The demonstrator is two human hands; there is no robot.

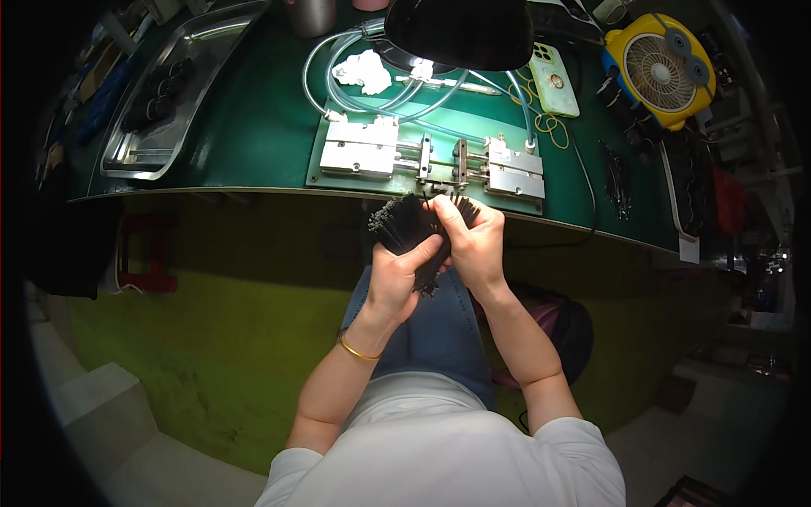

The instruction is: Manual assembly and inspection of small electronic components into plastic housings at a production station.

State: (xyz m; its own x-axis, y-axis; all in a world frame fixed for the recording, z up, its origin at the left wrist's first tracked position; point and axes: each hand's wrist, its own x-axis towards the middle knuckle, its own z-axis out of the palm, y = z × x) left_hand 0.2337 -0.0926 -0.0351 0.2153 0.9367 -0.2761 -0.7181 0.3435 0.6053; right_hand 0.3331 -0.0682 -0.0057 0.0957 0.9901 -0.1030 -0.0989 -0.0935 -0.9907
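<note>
My left hand is closed round a thick bundle of short black wires, its thumb lying across them. Small pale metallic ends show along the bundle's upper left side. My right hand pinches at the right part of the same wires, and a few dark tips stick out above its fingers. Both hands are just in front of the bench edge. Right beyond them is a clamping fixture with a left metal cylinder block, a right metal cylinder block and dark upright jaws between.
A black lamp shade overhangs the fixture, near clear hoses and crumpled white tissue. A metal tray with dark bundles lies left. To the right are a phone, a yellow fan and loose black wires.
</note>
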